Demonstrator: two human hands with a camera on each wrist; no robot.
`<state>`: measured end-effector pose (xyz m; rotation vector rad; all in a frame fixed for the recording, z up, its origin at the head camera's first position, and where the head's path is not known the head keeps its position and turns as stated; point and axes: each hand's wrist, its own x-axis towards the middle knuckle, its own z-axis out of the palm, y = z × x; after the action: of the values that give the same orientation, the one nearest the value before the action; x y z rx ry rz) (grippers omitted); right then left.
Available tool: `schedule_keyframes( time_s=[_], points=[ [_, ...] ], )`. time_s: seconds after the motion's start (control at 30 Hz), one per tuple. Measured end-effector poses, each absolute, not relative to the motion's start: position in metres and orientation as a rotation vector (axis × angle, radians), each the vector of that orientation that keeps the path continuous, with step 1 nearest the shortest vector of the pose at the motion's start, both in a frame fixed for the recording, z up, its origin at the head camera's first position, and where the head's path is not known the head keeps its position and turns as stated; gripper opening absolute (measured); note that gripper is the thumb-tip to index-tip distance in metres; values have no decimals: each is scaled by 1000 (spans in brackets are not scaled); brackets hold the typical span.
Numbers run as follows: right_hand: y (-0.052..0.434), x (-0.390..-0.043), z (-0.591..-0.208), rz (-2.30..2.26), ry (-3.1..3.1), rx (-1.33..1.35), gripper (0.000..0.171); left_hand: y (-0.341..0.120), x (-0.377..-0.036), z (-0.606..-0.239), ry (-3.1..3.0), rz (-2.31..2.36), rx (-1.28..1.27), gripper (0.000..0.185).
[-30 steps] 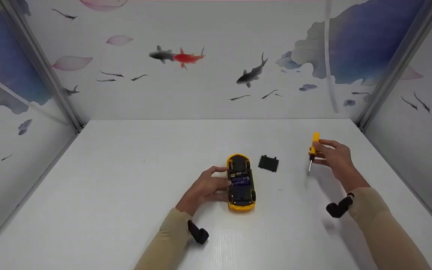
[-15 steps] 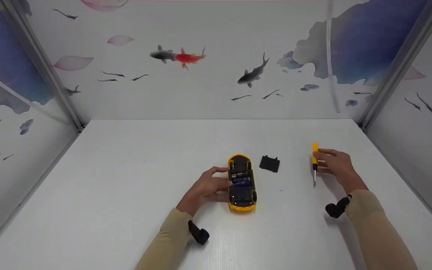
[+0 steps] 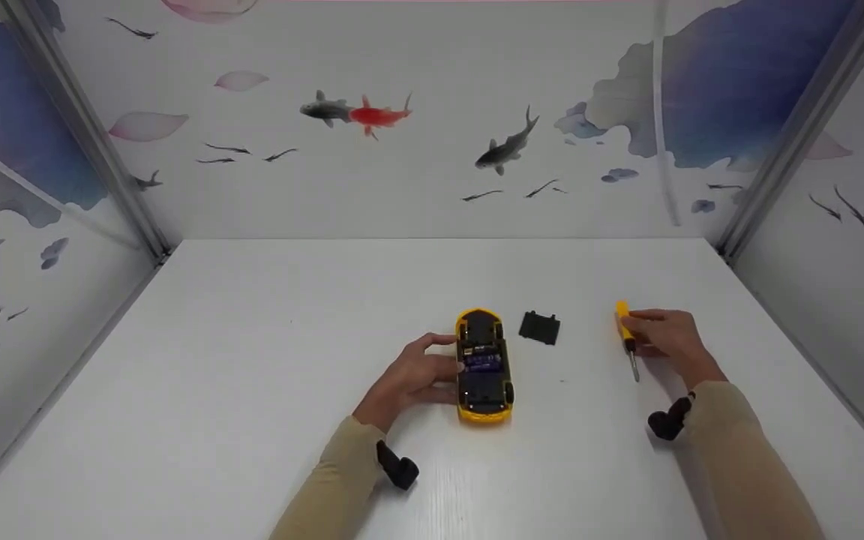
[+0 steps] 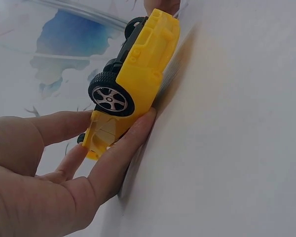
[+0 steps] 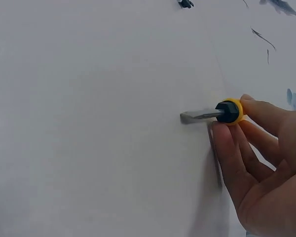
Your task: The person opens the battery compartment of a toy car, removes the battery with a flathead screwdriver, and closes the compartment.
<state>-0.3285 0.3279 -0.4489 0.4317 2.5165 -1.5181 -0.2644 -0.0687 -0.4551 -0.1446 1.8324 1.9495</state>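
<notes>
Yellow toy car (image 3: 484,366) lies upside down mid-table, battery bay open, slightly toward the near edge. Yellow-handled screwdriver (image 3: 628,339) lies flat toward the right edge, tip pointing nearward.

In the right wrist view the right hand (image 5: 259,168) hides most of the screwdriver (image 5: 226,112) handle, and the frame edge cuts off the toy car (image 4: 133,84) front in the left wrist view.

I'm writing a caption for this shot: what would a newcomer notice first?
The yellow toy car lies upside down mid-table, its battery bay uncovered, with the left hand gripping its side. To its right lies a small black cover, and further right the right hand holds a yellow-handled screwdriver low against the white table.
</notes>
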Motion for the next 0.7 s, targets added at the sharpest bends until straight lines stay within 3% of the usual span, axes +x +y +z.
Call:
schedule_keyframes(
  time_s=[0.7],
  points=[
    [322, -320, -438, -1403, 2578, 371, 56, -64, -264, -452, 1866, 1954, -191, 60]
  ],
)
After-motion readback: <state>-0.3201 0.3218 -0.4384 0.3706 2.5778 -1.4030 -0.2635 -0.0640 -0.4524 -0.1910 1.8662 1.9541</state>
